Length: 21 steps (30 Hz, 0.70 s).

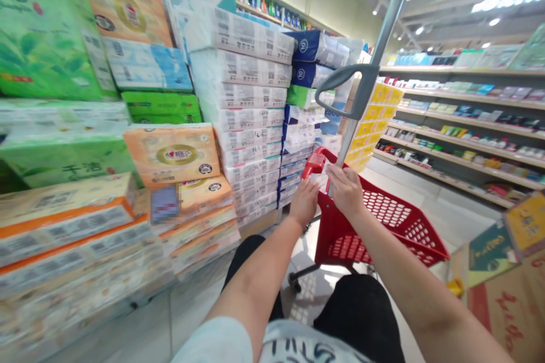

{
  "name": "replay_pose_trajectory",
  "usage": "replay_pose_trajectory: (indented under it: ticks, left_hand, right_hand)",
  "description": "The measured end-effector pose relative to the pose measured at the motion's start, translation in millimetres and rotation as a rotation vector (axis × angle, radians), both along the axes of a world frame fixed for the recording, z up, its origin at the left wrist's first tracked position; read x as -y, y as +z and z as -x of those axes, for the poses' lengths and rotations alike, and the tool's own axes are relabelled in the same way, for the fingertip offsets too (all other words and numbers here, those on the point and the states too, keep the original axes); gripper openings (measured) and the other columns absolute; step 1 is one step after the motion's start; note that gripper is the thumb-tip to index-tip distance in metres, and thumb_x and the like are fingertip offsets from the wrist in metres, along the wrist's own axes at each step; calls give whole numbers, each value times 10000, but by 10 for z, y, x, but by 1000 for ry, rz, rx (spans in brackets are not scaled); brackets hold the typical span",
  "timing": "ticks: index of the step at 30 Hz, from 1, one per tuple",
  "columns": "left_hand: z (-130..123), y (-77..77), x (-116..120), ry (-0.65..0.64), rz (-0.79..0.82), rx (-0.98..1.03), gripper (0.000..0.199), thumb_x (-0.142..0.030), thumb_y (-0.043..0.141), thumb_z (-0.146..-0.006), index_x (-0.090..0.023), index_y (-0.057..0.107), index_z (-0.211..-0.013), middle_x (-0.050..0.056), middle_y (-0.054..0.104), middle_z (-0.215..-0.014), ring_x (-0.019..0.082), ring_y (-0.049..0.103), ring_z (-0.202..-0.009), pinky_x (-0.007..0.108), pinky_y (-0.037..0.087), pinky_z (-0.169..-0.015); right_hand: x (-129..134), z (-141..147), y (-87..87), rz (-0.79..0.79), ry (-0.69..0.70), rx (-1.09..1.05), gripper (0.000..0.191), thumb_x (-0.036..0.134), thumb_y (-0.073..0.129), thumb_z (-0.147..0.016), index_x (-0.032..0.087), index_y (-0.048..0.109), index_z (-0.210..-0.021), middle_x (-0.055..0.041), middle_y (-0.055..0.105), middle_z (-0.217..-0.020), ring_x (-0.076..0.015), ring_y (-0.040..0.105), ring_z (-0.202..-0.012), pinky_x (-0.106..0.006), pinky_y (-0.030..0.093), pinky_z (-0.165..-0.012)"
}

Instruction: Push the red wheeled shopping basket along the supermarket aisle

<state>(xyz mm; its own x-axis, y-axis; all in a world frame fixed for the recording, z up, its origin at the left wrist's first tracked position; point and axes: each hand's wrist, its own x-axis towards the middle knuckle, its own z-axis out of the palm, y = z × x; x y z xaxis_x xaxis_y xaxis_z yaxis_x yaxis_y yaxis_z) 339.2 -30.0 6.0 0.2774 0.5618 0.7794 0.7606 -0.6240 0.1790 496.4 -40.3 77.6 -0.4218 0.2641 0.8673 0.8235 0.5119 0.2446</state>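
A red plastic shopping cart (338, 238) with a perforated basket stands just in front of my knees. My left hand (305, 199) is closed on the cart's near rim, beside a red fitting with a clear cover (315, 163). Close to its right, my right hand (347, 188) wraps around the foot of an upright metal pole (394, 17) where it meets the cart. Higher on that pole is a grey loop handle (365, 91), which neither hand touches. Parts of the fingers are hidden from view.
Stacked tissue packs (172, 156) line the left side, with tall white wrapped packs (255, 91) beyond. Yellow boxes (370, 130) stand behind the pole. Stocked shelves (464, 102) run along the right, and cardboard cartons (511, 289) sit at the lower right. Pale floor tiles (196, 306) lie below.
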Motion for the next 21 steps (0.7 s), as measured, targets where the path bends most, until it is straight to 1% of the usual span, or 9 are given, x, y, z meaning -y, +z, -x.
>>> replay_pose_trajectory:
  ticks: [2,4,5,8,10,12,16,18,21]
  left_hand:
    - [27,-2,-17,-2,11,-1,314,-78,414,-913,-172,570,-1168,92,609,-1218,235,361,-1377,485,340,-1144]
    - [49,-4,-34,-1,16,7,316,-77,402,-915,-177,575,-1159,85,610,-1216,235,365,-1375,489,335,-1146]
    - [56,-4,-39,-1,16,13,322,-70,402,-909,-175,575,-1158,84,611,-1214,238,361,-1377,490,332,-1149]
    - [63,-6,-32,0,20,34,361,-37,413,-877,-176,570,-1170,87,607,-1215,243,353,-1383,491,330,-1153]
    - [64,-7,-13,-6,23,46,381,-25,414,-863,-180,566,-1177,88,610,-1207,241,352,-1383,492,328,-1154]
    - [67,-9,9,-16,19,41,386,-27,417,-860,-177,559,-1187,91,607,-1212,242,342,-1387,496,321,-1158]
    - [68,-15,49,-10,16,13,377,-35,423,-862,-168,549,-1193,95,593,-1244,247,328,-1391,505,307,-1162]
    - [60,-19,68,3,21,15,376,-37,419,-867,-167,545,-1196,93,592,-1245,247,324,-1393,505,309,-1160]
    - [45,-25,91,6,28,10,375,-42,412,-877,-171,539,-1206,92,588,-1254,243,313,-1398,499,314,-1157]
  right_hand:
    - [25,32,-172,43,4,91,330,129,477,-916,212,679,-1164,-14,650,-1231,-224,521,-992,-349,415,-891]
    - [30,37,-165,73,3,128,318,141,488,-916,224,684,-1153,-11,651,-1230,-221,524,-984,-344,415,-876]
    - [23,30,-91,75,-2,112,320,149,489,-918,232,681,-1160,-10,649,-1234,-220,524,-982,-346,416,-876]
    - [-15,-1,236,39,-20,-18,350,164,471,-924,257,661,-1203,-3,638,-1250,-230,515,-1013,-366,416,-912]
    - [-23,-8,347,3,-13,-109,367,160,452,-924,258,656,-1213,0,638,-1248,-239,509,-1040,-382,416,-937]
    - [0,-1,294,-1,8,-117,371,155,445,-920,248,661,-1207,-6,644,-1238,-237,515,-1035,-385,420,-939]
    - [74,-4,42,59,28,33,334,152,473,-911,240,691,-1148,-7,667,-1199,-212,531,-977,-352,424,-887]
    - [87,-33,26,40,12,5,323,154,487,-906,245,695,-1137,2,675,-1184,-212,524,-977,-347,414,-890]
    - [81,-77,71,-3,-17,-116,326,156,492,-902,240,691,-1146,-1,675,-1186,-227,500,-1018,-357,396,-920]
